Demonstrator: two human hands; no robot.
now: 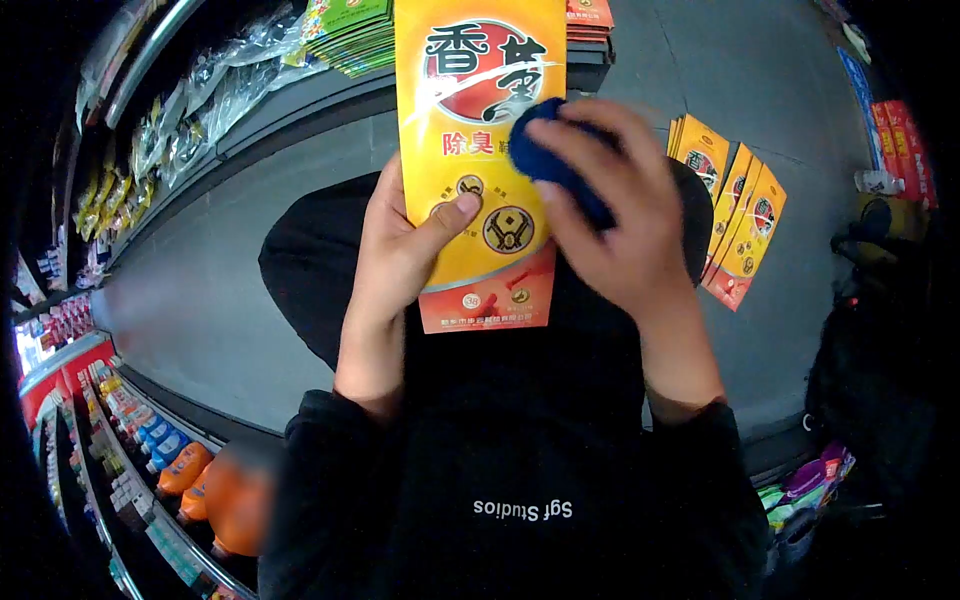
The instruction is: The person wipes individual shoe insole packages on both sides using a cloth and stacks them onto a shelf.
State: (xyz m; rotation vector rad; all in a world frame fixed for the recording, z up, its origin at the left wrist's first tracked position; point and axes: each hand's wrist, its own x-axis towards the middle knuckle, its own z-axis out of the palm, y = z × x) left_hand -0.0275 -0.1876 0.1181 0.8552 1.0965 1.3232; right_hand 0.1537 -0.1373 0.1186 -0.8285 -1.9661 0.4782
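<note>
My left hand (405, 235) grips a long, flat yellow-and-red insole packet (480, 265) by its left edge, with the thumb across its front. The packet is held upright over my lap, its printed face toward me. A dark blue cloth (550, 160) is bunched in my right hand (620, 200), against or just over the packet's right side; motion blurs these fingers slightly. Beyond my right knee, several similar yellow-and-red packets (745, 220) lie fanned out on the grey floor (770, 70).
At upper left a low shelf (270, 115) holds clear plastic-wrapped goods (215, 85) and a stack of green packets (350, 40). Orange bottles (185, 468) line shelves at lower left. Red boxes (900, 150) stand on the far right, and a purple item (815, 475) lies at lower right.
</note>
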